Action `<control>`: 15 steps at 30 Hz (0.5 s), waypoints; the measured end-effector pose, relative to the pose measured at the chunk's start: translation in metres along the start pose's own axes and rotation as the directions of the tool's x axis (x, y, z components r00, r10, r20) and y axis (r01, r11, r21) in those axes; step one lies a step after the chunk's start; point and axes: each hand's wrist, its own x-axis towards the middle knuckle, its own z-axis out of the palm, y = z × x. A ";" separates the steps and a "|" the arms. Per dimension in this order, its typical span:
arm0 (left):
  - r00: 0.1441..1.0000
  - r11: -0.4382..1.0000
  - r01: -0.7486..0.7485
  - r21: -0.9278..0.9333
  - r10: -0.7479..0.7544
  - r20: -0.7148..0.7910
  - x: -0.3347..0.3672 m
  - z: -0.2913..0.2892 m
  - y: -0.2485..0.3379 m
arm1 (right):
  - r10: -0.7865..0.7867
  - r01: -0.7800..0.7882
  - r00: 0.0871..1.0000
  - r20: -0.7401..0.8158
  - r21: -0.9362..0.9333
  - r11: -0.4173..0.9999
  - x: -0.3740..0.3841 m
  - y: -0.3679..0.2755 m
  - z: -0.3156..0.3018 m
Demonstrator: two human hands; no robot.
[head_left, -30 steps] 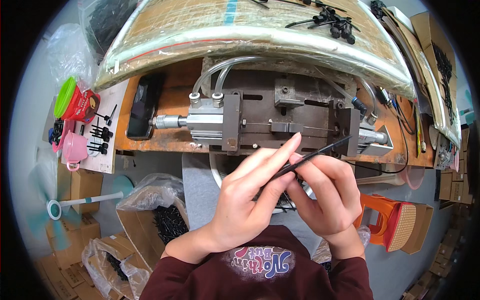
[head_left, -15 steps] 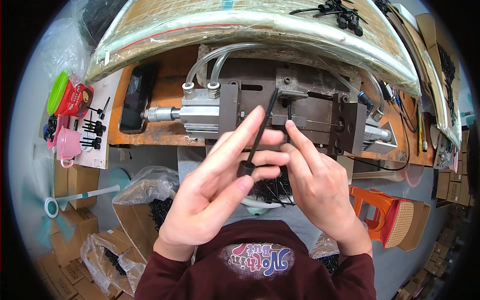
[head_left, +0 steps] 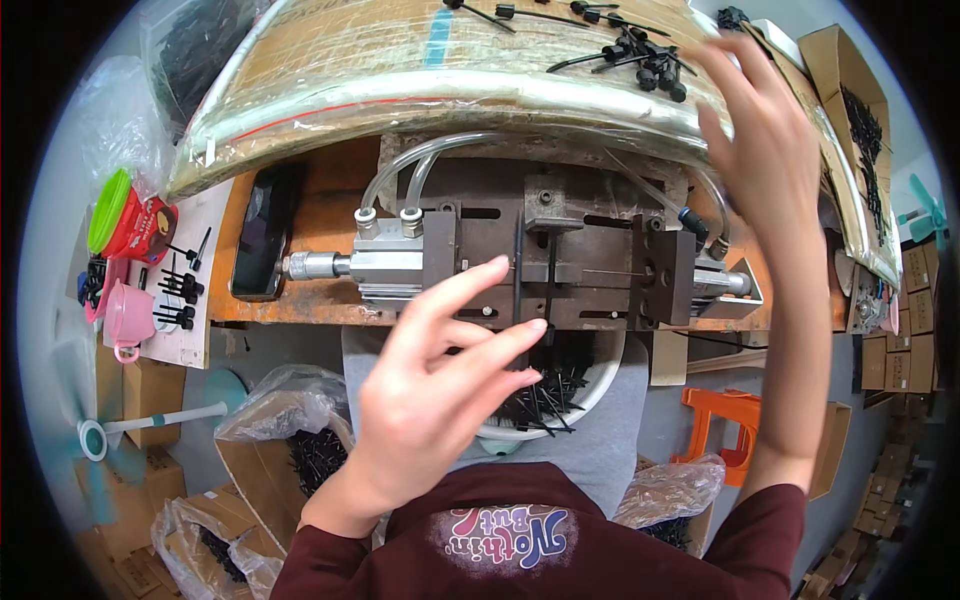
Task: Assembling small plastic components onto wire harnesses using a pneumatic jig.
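Note:
My left hand (head_left: 440,385) is at the front of a dark metal fixture (head_left: 475,290), its thumb and fingers bent around a slim black capped rod (head_left: 518,235) that stands up from them. A second black rod (head_left: 551,270) lies along the middle of the fixture, with its lower end close to my middle fingertip; the caps are mostly hidden by the fingers. Up at the right, my right hand (head_left: 765,125) is raised beside a plastic-wrapped board (head_left: 330,60). Its fingers are apart and slightly blurred, close to a pile of black capped rods (head_left: 650,65).
Metal cylinders (head_left: 390,268) with clear hoses flank the fixture. Below it, a white bowl (head_left: 612,385) of black rods rests on my lap. A phone (head_left: 265,230), pink cup (head_left: 130,315) and red snack bag (head_left: 150,230) lie left. An orange stool (head_left: 715,410) stands right.
My right hand has left the fixture and swung up and right to the pile on the board. My left hand has dropped slightly, its rod now more upright. The view has shifted a little.

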 end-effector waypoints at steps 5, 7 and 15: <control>0.984 0.945 -0.177 0.274 0.167 0.060 -0.004 0.036 -0.016 | -0.227 0.263 0.934 0.276 -0.101 0.959 0.042 0.052 0.064; 0.981 0.920 -0.193 0.340 0.175 0.085 -0.005 0.044 -0.018 | -0.277 0.306 0.899 0.338 -0.033 0.951 0.056 0.048 0.074; 0.966 0.852 -0.244 0.463 0.173 0.191 0.002 0.045 -0.020 | -0.328 0.268 0.839 0.433 0.196 0.943 0.077 0.022 0.065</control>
